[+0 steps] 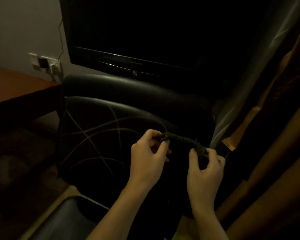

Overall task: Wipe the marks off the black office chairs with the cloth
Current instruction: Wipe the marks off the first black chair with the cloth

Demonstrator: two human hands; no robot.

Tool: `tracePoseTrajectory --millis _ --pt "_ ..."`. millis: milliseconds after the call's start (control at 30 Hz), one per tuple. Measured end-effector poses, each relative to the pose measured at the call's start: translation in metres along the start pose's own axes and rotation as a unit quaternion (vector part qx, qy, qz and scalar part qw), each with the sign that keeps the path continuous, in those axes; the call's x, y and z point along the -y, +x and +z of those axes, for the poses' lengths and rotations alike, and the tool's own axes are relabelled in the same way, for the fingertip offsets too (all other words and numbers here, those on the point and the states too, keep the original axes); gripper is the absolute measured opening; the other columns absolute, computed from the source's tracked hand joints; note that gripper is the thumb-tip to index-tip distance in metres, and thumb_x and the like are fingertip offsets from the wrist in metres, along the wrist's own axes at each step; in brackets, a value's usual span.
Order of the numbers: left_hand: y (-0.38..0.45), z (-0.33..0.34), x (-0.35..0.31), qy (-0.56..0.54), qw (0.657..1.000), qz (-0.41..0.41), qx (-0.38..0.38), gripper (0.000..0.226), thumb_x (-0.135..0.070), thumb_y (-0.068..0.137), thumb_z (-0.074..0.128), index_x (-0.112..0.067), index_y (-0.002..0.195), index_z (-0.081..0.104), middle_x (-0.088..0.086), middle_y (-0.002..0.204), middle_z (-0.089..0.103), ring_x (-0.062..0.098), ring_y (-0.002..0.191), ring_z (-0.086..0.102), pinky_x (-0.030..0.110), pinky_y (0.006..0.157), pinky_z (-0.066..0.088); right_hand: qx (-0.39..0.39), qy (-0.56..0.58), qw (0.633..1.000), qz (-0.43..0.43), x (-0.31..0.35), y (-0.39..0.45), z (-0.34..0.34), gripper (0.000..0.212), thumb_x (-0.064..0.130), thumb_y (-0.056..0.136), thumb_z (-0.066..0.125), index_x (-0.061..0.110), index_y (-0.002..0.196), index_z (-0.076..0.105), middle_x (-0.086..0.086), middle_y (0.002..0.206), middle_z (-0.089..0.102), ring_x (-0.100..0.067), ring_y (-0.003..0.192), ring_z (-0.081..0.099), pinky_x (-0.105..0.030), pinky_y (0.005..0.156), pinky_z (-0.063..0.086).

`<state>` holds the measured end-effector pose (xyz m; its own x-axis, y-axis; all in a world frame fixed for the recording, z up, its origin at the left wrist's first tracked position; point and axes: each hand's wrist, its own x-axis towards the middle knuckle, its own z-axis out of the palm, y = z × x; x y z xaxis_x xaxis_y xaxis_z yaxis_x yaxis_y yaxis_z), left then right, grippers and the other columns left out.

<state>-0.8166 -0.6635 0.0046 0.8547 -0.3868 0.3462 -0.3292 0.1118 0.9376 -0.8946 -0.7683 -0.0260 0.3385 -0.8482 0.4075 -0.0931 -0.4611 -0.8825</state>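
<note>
Both hands, left hand (148, 154) and right hand (205, 168), pinching cloth (184, 142) ends above marked chair (111, 129) seat

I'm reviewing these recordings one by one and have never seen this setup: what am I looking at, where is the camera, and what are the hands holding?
There is no machine here. One camera worn on a person's head looks forward and down, so the two bare arms coming in from the bottom are the wearer's own. The left hand and right hand each pinch one end of a dark green cloth, stretched between them above a black office chair. Pale crossing lines, the marks, show on the chair's seat. Behind it stands a dark television, with a wall socket and a wooden desk to the left. Part of a second black chair shows at the bottom. The room is dim, so finer detail is lost.
</note>
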Motion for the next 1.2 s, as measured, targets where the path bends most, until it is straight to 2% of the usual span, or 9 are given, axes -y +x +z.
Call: tracePoseTrajectory --millis 167,267,433,567,733,800,933,1033,1200 --pt "0.024 -0.002 -0.02 0.043 0.996 -0.078 0.027 0.015 -0.014 0.094 0.064 -0.029 0.092 0.06 0.0 0.074 0.07 0.007 0.064 0.068 0.02 0.058 0.053 0.061 -0.054 0.993 0.09 0.025 0.01 -0.005 0.015 0.04 0.093 0.056 0.026 0.088 0.053 0.013 0.1 0.038 -0.009 0.081 0.054 -0.022 0.061 0.045" --pt "0.032 -0.008 -0.025 0.067 0.992 -0.103 0.042 0.011 -0.016 0.095 0.062 -0.027 0.097 0.06 -0.003 0.077 0.07 0.003 0.07 0.068 0.02 0.062 0.055 0.084 -0.079 0.985 0.127 0.036 0.015 -0.003 0.018 0.042 0.094 0.055 0.024 0.094 0.053 0.006 0.104 0.038 -0.007 0.081 0.052 -0.024 0.061 0.044" --pt "0.041 -0.019 -0.032 0.065 0.99 -0.117 0.045 0.012 -0.014 0.095 0.062 -0.026 0.093 0.061 -0.002 0.078 0.071 0.003 0.072 0.069 0.026 0.067 0.059 0.064 -0.085 0.988 0.116 0.052 0.012 0.007 0.018 0.038 0.094 0.057 0.021 0.098 0.055 0.001 0.108 0.043 -0.007 0.081 0.052 -0.028 0.065 0.048" --pt "0.05 -0.024 -0.035 0.053 0.988 -0.133 0.058 0.007 -0.015 0.094 0.063 -0.022 0.094 0.061 -0.002 0.08 0.071 0.005 0.073 0.07 0.03 0.068 0.061 0.05 -0.108 0.984 0.133 0.064 0.019 0.013 0.015 0.038 0.094 0.058 0.025 0.097 0.053 0.002 0.107 0.046 -0.015 0.087 0.055 -0.039 0.076 0.053" --pt "0.066 -0.036 -0.028 0.032 0.982 -0.149 0.109 0.003 -0.016 0.095 0.063 -0.019 0.096 0.063 -0.001 0.081 0.071 0.005 0.074 0.07 0.037 0.072 0.061 0.047 -0.182 0.97 0.153 0.074 0.023 0.02 0.024 0.042 0.095 0.056 0.021 0.107 0.055 0.001 0.11 0.046 -0.014 0.086 0.052 -0.031 0.07 0.044" --pt "0.069 -0.039 -0.023 0.036 0.981 -0.144 0.126 0.003 -0.017 0.095 0.063 -0.017 0.098 0.064 -0.001 0.082 0.072 0.006 0.075 0.071 0.039 0.073 0.061 0.044 -0.195 0.968 0.149 0.074 0.022 0.021 0.025 0.042 0.094 0.056 0.02 0.106 0.056 0.001 0.107 0.049 -0.017 0.089 0.055 -0.032 0.072 0.045" --pt "0.072 -0.042 -0.022 0.043 0.979 -0.146 0.135 0.005 -0.019 0.095 0.063 -0.017 0.1 0.064 -0.002 0.081 0.071 0.004 0.074 0.07 0.037 0.072 0.061 0.039 -0.212 0.966 0.14 0.078 0.02 0.023 0.019 0.039 0.094 0.057 0.02 0.099 0.055 0.0 0.102 0.048 -0.019 0.089 0.055 -0.031 0.072 0.041" --pt "0.078 -0.042 -0.025 0.046 0.978 -0.154 0.136 0.004 -0.018 0.095 0.062 -0.015 0.098 0.063 0.0 0.079 0.071 0.005 0.071 0.07 0.032 0.068 0.061 0.04 -0.215 0.965 0.148 0.08 0.019 0.025 0.023 0.039 0.095 0.057 0.018 0.105 0.056 -0.001 0.106 0.047 -0.018 0.088 0.053 -0.028 0.072 0.037" --pt "0.079 -0.037 -0.026 0.079 0.981 -0.142 0.109 0.006 -0.017 0.095 0.063 -0.012 0.097 0.062 0.0 0.074 0.071 0.006 0.066 0.07 0.03 0.064 0.06 0.057 -0.215 0.961 0.163 0.076 0.023 0.025 0.021 0.045 0.094 0.055 0.026 0.104 0.052 0.005 0.107 0.044 -0.006 0.079 0.044 -0.035 0.077 0.045"
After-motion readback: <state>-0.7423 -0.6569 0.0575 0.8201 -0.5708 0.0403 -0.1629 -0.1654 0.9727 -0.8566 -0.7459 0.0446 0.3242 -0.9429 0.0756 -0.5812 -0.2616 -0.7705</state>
